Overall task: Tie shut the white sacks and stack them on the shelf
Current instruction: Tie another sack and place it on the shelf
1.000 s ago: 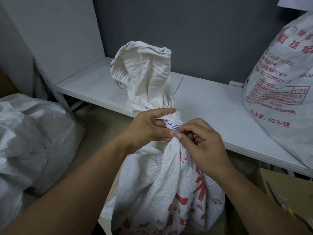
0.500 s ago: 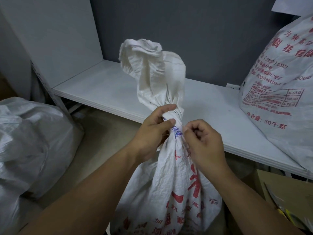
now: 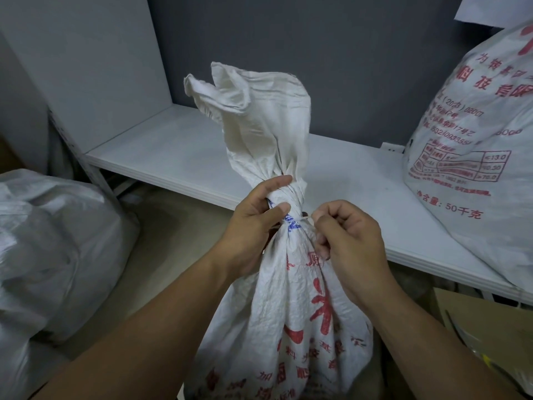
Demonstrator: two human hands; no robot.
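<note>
A white woven sack (image 3: pixel 291 307) with red print stands on the floor in front of me, its top gathered into a neck with the loose mouth flaring above. My left hand (image 3: pixel 253 223) grips the neck, thumb and fingers curled round it. My right hand (image 3: pixel 346 243) sits just right of the neck and pinches a thin pale tie (image 3: pixel 306 217) that runs to the neck. Behind the sack runs the low white shelf (image 3: pixel 178 157). A second filled white sack (image 3: pixel 478 157) with red print rests on the shelf at the right.
A grey-white bulging sack (image 3: pixel 54 249) lies on the floor at the left. A brown cardboard box (image 3: pixel 490 327) sits at the lower right under the shelf's front edge. A white side panel (image 3: pixel 86 70) closes the shelf on the left; a dark wall stands behind.
The sack's loose mouth has swung upright and to the right. My right hand has drawn a little away from the neck, pulling the tie out; my left hand keeps its grip.
</note>
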